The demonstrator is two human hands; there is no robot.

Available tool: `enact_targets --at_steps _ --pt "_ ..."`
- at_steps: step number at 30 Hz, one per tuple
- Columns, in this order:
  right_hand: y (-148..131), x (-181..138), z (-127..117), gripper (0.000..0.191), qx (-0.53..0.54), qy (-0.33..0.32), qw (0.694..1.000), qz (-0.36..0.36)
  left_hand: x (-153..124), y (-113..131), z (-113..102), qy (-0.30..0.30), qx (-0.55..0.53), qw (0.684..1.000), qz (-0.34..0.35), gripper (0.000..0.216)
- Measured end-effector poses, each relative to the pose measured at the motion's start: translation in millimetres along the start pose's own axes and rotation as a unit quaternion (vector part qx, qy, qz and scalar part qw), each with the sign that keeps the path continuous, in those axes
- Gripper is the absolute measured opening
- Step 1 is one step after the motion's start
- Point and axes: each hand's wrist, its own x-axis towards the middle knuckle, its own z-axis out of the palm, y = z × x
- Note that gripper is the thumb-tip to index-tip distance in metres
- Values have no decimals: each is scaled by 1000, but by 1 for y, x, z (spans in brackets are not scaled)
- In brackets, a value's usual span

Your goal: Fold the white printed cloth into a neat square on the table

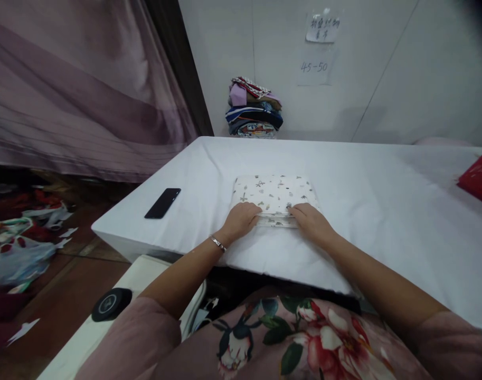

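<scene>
A folded white cloth (274, 192) with small printed figures lies on the white-covered table (351, 179) in front of me. Its near edge shows stacked layers. My left hand (243, 217) grips the near left corner, thumb on the top layer and fingers partly hidden at the side. At the near right corner, my right hand (310, 221) holds the cloth the same way, its thumb pressing on top. A bracelet circles my left wrist.
A black phone (162, 203) lies on the table's left. Folded fabrics (254, 108) are stacked beyond the far edge, against the wall. Red fabric (480, 177) is at the right edge. A round black object (111, 304) rests on a pale surface at lower left.
</scene>
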Motion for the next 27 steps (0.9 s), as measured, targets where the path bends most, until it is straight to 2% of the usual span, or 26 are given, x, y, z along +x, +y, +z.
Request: enact_targets --at_steps 3,7,12,18,23,27 --pt "2 -5 1 36 7 -7 1000 -12 -5 3 0 -14 16 999 30 17" --pt "2 -10 2 37 19 0 1000 -22 -9 5 1 12 8 1000 22 19" --pt "0 -14 7 35 12 22 999 -32 -11 4 5 -1 3 999 39 18" --pt "2 -20 12 35 33 39 998 -39 -17 0 7 24 -20 998 54 22" --pt "3 -29 9 39 85 38 995 -32 -31 -8 6 49 -24 998 39 21" --pt "0 -33 3 40 116 39 992 -27 -37 -14 -4 63 -60 996 2 23"
